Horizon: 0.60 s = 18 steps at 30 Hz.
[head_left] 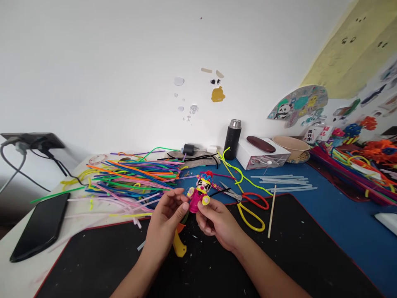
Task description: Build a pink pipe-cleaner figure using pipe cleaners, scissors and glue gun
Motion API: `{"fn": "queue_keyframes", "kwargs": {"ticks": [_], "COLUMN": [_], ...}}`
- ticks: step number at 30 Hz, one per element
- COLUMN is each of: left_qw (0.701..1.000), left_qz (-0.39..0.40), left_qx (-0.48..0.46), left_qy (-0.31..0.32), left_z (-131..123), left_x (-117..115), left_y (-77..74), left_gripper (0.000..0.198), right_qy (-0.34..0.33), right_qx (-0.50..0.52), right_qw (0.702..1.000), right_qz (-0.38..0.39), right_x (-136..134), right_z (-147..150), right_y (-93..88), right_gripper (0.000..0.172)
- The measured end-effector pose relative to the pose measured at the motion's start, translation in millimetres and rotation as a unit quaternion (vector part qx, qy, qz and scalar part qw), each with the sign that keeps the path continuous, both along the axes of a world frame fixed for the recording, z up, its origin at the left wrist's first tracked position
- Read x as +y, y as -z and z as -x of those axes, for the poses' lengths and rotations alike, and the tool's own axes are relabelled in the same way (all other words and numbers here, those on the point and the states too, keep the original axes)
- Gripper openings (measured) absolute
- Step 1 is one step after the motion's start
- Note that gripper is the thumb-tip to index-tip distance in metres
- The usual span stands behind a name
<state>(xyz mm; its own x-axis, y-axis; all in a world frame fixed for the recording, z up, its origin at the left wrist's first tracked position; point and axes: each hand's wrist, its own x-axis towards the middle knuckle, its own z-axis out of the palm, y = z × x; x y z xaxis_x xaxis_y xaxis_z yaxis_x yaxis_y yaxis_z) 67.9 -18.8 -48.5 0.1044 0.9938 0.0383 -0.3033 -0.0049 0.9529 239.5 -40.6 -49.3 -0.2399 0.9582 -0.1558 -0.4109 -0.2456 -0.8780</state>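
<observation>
A small pipe-cleaner doll (196, 200) is held up over the black mat, upright and slightly tilted. It has a magenta body, a white face with black eye markings, yellow hands and a red-and-blue headdress. My right hand (218, 219) pinches its lower right side between thumb and fingers. On the other side, my left hand (166, 219) curls its thumb and fingers at the doll's edge; the exact contact there is partly hidden. Just behind lie scissors (252, 200) with one red and one yellow handle. A yellow-handled tool (179, 244) rests beneath my left hand, partly covered.
Many coloured pipe cleaners (133, 176) spread at left beside a black phone (41, 227). A wooden stick (272, 212) and pale glue sticks (283, 182) lie at right. Behind stand a black thermos (232, 140), a white box (263, 155) and a bowl (291, 147).
</observation>
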Motion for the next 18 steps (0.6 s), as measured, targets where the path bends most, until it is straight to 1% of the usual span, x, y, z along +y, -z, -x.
{"fn": "queue_keyframes", "kwargs": {"ticks": [2, 5, 8, 11, 15, 18], "left_qw": [0.999, 0.998, 0.997, 0.996, 0.993, 0.993], "left_qz": [0.01, 0.017, 0.029, 0.044, 0.053, 0.062], "left_qx": [-0.004, -0.01, -0.015, -0.017, -0.019, -0.019], "left_qy": [0.032, 0.063, 0.072, 0.082, 0.1, 0.097], "left_z": [0.2, -1.5, -2.3, -1.7, -1.6, -2.5], "left_x": [1.9, 1.9, 1.5, 1.9, 2.7, 2.8], "left_y": [-0.4, -1.1, -0.6, -0.6, -1.5, 0.7], "left_gripper": [0.048, 0.046, 0.046, 0.05, 0.055, 0.059], "right_qy": [-0.003, -0.007, -0.01, -0.012, -0.017, -0.017], "right_qx": [-0.002, -0.013, -0.033, -0.049, -0.089, -0.117], "right_qw": [1.0, 1.0, 0.999, 0.998, 0.995, 0.992], "right_qz": [-0.003, -0.016, -0.027, -0.031, -0.039, -0.048], "right_x": [0.7, 1.8, 2.3, 1.9, 0.8, 0.0], "right_z": [0.0, -0.9, -2.3, -3.2, -1.9, 0.5], "right_y": [1.2, 2.9, 4.6, 5.4, 3.3, 0.2], "right_gripper": [0.05, 0.048, 0.049, 0.051, 0.058, 0.063]}}
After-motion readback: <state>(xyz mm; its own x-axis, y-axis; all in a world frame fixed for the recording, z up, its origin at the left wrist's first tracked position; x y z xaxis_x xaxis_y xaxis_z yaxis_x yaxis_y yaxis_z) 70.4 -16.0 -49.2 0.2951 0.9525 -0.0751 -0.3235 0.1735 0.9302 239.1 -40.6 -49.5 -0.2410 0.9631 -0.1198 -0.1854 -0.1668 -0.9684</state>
